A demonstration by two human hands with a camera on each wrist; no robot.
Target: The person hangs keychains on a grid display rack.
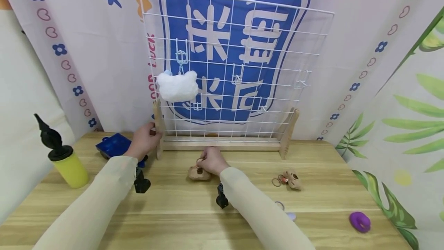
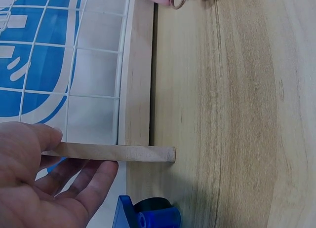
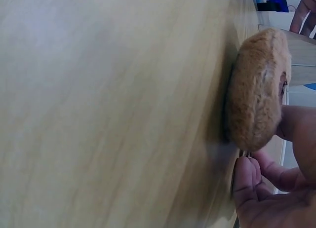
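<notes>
My left hand (image 1: 142, 142) grips the left wooden post (image 1: 158, 126) of a white wire grid rack (image 1: 220, 65), thumb on one side of the post (image 2: 113, 152) and fingers on the other. In front of the rack's base, my right hand (image 1: 213, 160) pinches the metal ring of a brown plush keychain (image 1: 199, 174). The furry plush body (image 3: 259, 90) is close over the tabletop in the right wrist view, with the fingers at its ring end. A white fluffy plush keychain (image 1: 177, 87) hangs from a hook at the grid's left.
Several small hooks, one a wire hook (image 1: 237, 78), are on the grid. Another brown plush keychain (image 1: 292, 180), a partly hidden lilac item (image 1: 291, 216) and a purple ring-shaped object (image 1: 360, 222) lie to the right. A blue dustpan-like object (image 1: 114, 144) and yellow hand pump (image 1: 71, 169) are left.
</notes>
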